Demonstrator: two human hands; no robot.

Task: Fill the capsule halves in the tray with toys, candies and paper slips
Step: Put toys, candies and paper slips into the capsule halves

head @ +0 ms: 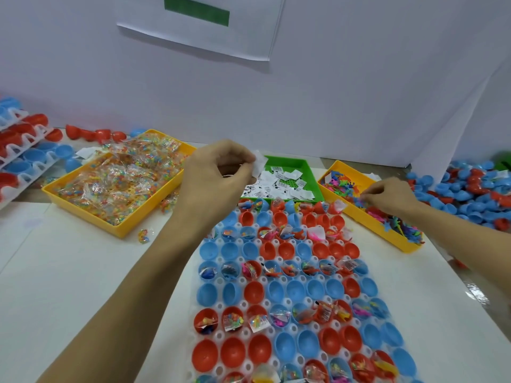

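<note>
Head view, read left to right. At 9 o'clock, stacked white racks (16,161) hold red and blue capsule halves, and loose red halves (94,134) lie along the wall behind them. At 10 o'clock sits a yellow bin (83,203) heaped with candies (124,172) in clear packets; one stray candy packet (144,235) lies on the white table (69,272) just in front of the bin.

The left hand (218,175), near 12 o'clock, is raised with its fingers curled, pinching a white paper slip (258,161) between thumb and fingertips over the near-left corner of the green bin (290,164). That bin holds many more paper slips (279,185).

From the centre down to 6 o'clock lies the white tray (301,275), just in front of the green bin. Its rows of red and blue capsule halves (284,341) alternate: some rows hold toys, candy packets and slips, the rows between stand unfilled.

At 2 o'clock a second yellow bin (367,219) holds small coloured plastic toys (343,183). The right hand (387,197) reaches into it, fingers curled down among the toys; whether it holds one cannot be told.

At 3 o'clock lies a loose pile of blue and red capsule halves (475,194).
</note>
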